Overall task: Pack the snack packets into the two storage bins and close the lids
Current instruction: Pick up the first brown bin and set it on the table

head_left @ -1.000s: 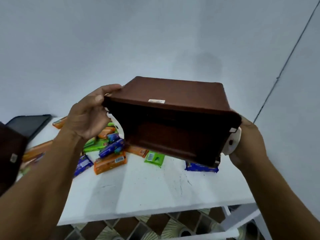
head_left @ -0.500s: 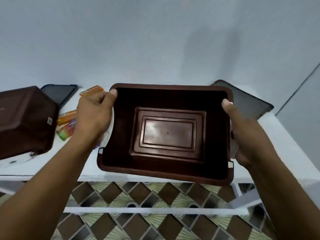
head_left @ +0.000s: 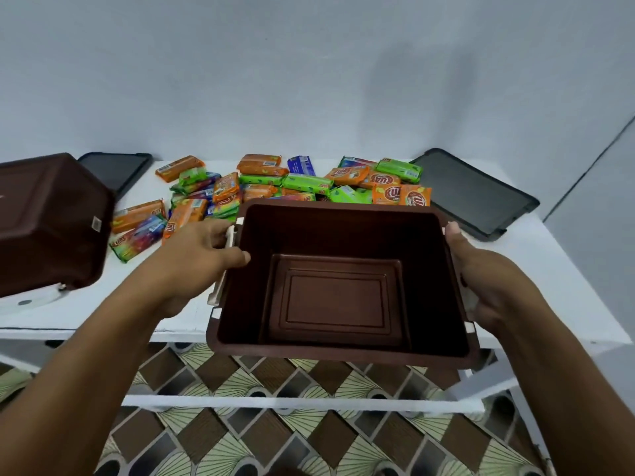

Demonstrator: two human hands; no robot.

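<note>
I hold an empty brown storage bin [head_left: 340,235] upright by its two sides, over the front edge of the white table [head_left: 536,262]. My left hand [head_left: 202,259] grips the left rim by its cream latch. My right hand [head_left: 481,280] grips the right rim. Behind the bin lies a heap of snack packets [head_left: 295,182], orange, green and blue, spread across the table's back. A second brown bin [head_left: 51,221] lies tipped at the far left. Two dark lids rest flat on the table: one at back left [head_left: 115,170], one at right [head_left: 474,194].
A pale wall rises right behind the table. Below the table's front edge run white frame bars [head_left: 302,403] over a patterned brown tiled floor [head_left: 261,444]. A white latch piece [head_left: 31,298] pokes out under the tipped bin.
The bin has turned from upside down to mouth up and has come down toward the table's front edge. My view has dropped, so the packets show behind it.
</note>
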